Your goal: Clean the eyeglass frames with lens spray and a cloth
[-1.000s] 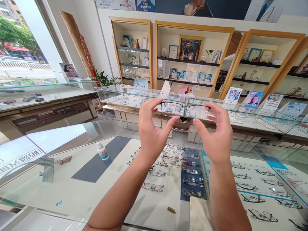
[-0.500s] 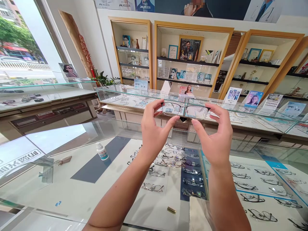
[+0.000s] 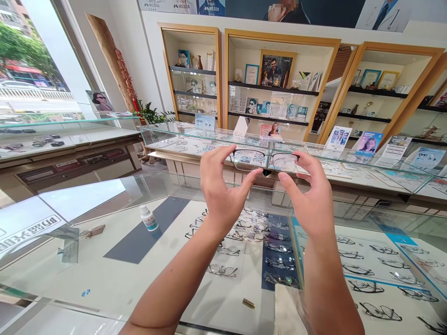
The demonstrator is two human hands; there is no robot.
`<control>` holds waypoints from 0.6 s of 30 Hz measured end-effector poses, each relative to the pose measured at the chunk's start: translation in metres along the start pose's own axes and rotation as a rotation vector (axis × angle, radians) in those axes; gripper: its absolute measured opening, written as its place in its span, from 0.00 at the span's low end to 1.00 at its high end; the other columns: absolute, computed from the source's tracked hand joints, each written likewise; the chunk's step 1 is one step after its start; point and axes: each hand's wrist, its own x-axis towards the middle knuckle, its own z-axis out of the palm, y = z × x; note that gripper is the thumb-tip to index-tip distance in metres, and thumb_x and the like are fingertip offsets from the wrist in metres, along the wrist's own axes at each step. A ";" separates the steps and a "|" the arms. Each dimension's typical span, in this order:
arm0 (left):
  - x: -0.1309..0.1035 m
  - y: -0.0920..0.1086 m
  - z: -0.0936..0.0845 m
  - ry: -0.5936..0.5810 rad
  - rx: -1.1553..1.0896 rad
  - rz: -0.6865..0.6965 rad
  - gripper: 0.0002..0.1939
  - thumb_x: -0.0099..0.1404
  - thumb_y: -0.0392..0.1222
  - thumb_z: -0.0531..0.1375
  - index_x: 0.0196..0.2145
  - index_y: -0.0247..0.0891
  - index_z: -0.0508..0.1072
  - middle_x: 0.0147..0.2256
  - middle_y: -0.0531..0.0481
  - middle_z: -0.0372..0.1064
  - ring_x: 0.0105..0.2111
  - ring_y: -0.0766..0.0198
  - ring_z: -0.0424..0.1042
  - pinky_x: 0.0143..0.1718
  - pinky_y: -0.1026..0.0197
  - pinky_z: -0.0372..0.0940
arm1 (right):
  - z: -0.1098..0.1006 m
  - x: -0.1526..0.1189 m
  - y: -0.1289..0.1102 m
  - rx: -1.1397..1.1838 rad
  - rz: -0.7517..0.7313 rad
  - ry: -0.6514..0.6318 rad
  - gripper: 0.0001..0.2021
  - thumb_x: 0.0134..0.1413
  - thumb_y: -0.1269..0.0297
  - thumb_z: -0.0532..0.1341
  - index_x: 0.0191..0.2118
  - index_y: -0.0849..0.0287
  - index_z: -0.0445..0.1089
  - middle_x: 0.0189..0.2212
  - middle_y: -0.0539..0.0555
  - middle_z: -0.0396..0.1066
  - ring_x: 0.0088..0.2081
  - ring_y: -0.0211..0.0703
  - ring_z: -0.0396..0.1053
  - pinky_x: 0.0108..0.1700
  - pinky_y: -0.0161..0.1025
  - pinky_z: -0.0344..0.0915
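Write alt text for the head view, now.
Left hand and right hand hold up dark-rimmed, clear-lensed eyeglasses by the sides, above a glass-topped display counter with rows of spectacle frames and a small white plastic bottle. Behind stand wood-framed shelves.

Thin dark-rimmed eyeglasses [image 3: 268, 156], clear lenses [image 3: 249, 160], held aloft
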 end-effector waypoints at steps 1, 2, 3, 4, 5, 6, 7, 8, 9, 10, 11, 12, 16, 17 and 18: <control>0.000 0.000 0.000 -0.002 0.001 -0.006 0.32 0.63 0.54 0.75 0.60 0.44 0.72 0.53 0.42 0.75 0.54 0.50 0.74 0.55 0.45 0.72 | 0.000 0.000 0.000 0.002 0.008 -0.004 0.25 0.65 0.53 0.67 0.65 0.45 0.70 0.64 0.57 0.74 0.63 0.59 0.72 0.62 0.63 0.72; 0.000 0.000 0.000 -0.005 0.001 -0.016 0.32 0.63 0.54 0.75 0.60 0.44 0.73 0.53 0.43 0.75 0.53 0.50 0.73 0.55 0.46 0.72 | 0.000 0.000 0.000 0.004 0.015 -0.008 0.25 0.65 0.52 0.67 0.65 0.45 0.70 0.63 0.58 0.75 0.63 0.59 0.72 0.62 0.63 0.72; 0.000 0.000 0.000 -0.009 -0.004 -0.027 0.31 0.63 0.54 0.75 0.60 0.45 0.73 0.53 0.43 0.75 0.52 0.51 0.74 0.54 0.46 0.72 | 0.000 -0.001 0.001 0.005 0.022 -0.010 0.25 0.65 0.52 0.67 0.65 0.46 0.70 0.62 0.58 0.75 0.62 0.59 0.73 0.62 0.63 0.72; 0.000 0.001 0.001 -0.012 -0.012 -0.040 0.31 0.64 0.54 0.75 0.60 0.45 0.73 0.53 0.43 0.75 0.51 0.52 0.74 0.53 0.46 0.72 | 0.001 -0.001 0.001 0.006 0.026 -0.011 0.25 0.65 0.52 0.67 0.64 0.46 0.70 0.62 0.58 0.76 0.62 0.59 0.73 0.62 0.63 0.72; 0.000 0.001 0.001 -0.017 -0.024 -0.054 0.30 0.64 0.54 0.75 0.60 0.45 0.73 0.52 0.44 0.75 0.50 0.52 0.74 0.52 0.47 0.72 | 0.001 -0.001 0.001 0.007 0.029 -0.009 0.25 0.65 0.51 0.67 0.64 0.46 0.71 0.61 0.58 0.76 0.61 0.58 0.73 0.62 0.63 0.72; 0.000 0.001 0.001 -0.021 -0.035 -0.069 0.30 0.64 0.54 0.74 0.59 0.45 0.74 0.52 0.44 0.75 0.49 0.53 0.74 0.51 0.48 0.72 | 0.001 -0.001 0.001 0.007 0.029 -0.007 0.25 0.64 0.51 0.68 0.64 0.46 0.71 0.60 0.58 0.76 0.61 0.58 0.73 0.61 0.62 0.72; 0.000 0.001 0.002 -0.024 -0.044 -0.083 0.29 0.65 0.54 0.74 0.59 0.45 0.74 0.51 0.44 0.75 0.48 0.54 0.74 0.50 0.49 0.72 | 0.001 -0.001 0.002 0.007 0.029 -0.003 0.25 0.64 0.50 0.68 0.64 0.46 0.71 0.60 0.58 0.76 0.60 0.58 0.74 0.61 0.62 0.73; 0.000 0.001 0.002 -0.026 -0.049 -0.093 0.29 0.65 0.54 0.74 0.59 0.45 0.74 0.51 0.44 0.75 0.47 0.54 0.74 0.49 0.49 0.72 | 0.001 -0.001 0.002 0.008 0.029 0.000 0.25 0.64 0.50 0.68 0.64 0.46 0.71 0.59 0.58 0.76 0.60 0.58 0.74 0.61 0.62 0.73; 0.000 0.001 0.002 -0.027 -0.048 -0.098 0.29 0.65 0.54 0.74 0.59 0.45 0.74 0.51 0.45 0.75 0.47 0.54 0.74 0.49 0.50 0.72 | 0.002 -0.001 0.003 0.010 0.029 0.000 0.25 0.64 0.50 0.68 0.63 0.46 0.71 0.59 0.58 0.76 0.59 0.58 0.74 0.60 0.62 0.73; 0.000 0.001 0.002 -0.026 -0.044 -0.098 0.28 0.65 0.54 0.74 0.59 0.45 0.74 0.50 0.45 0.75 0.47 0.54 0.74 0.49 0.49 0.72 | 0.002 -0.001 0.004 0.016 0.030 -0.003 0.25 0.64 0.50 0.68 0.63 0.46 0.71 0.59 0.59 0.76 0.59 0.58 0.74 0.60 0.62 0.73; 0.000 0.002 0.002 -0.023 -0.036 -0.093 0.29 0.65 0.54 0.74 0.59 0.45 0.74 0.50 0.45 0.75 0.48 0.54 0.74 0.49 0.49 0.72 | 0.002 -0.001 0.005 0.024 0.032 -0.012 0.25 0.64 0.50 0.68 0.64 0.46 0.71 0.59 0.59 0.76 0.59 0.58 0.74 0.60 0.62 0.74; 0.000 0.002 0.002 -0.017 -0.025 -0.085 0.29 0.65 0.54 0.74 0.59 0.45 0.74 0.51 0.44 0.76 0.49 0.53 0.74 0.50 0.48 0.72 | 0.002 -0.001 0.006 0.034 0.037 -0.025 0.25 0.65 0.50 0.68 0.64 0.46 0.71 0.59 0.59 0.76 0.58 0.58 0.75 0.59 0.62 0.74; -0.001 0.003 0.001 0.011 0.015 -0.031 0.30 0.63 0.53 0.76 0.59 0.46 0.74 0.51 0.44 0.76 0.52 0.51 0.73 0.54 0.45 0.72 | 0.002 0.000 0.008 0.063 0.075 -0.089 0.25 0.66 0.50 0.67 0.65 0.46 0.71 0.60 0.60 0.76 0.59 0.58 0.75 0.59 0.62 0.74; -0.001 0.003 0.001 0.016 0.016 -0.019 0.30 0.63 0.53 0.76 0.59 0.46 0.74 0.51 0.44 0.76 0.52 0.50 0.74 0.54 0.45 0.72 | 0.002 0.000 0.009 0.063 0.080 -0.094 0.25 0.66 0.50 0.67 0.65 0.46 0.71 0.61 0.60 0.76 0.59 0.58 0.75 0.58 0.62 0.75; -0.001 0.003 0.001 0.016 0.013 -0.014 0.31 0.62 0.53 0.76 0.59 0.45 0.74 0.51 0.44 0.76 0.52 0.50 0.74 0.54 0.45 0.72 | 0.002 0.000 0.009 0.060 0.080 -0.091 0.25 0.65 0.50 0.67 0.65 0.46 0.71 0.61 0.60 0.76 0.59 0.58 0.75 0.58 0.63 0.75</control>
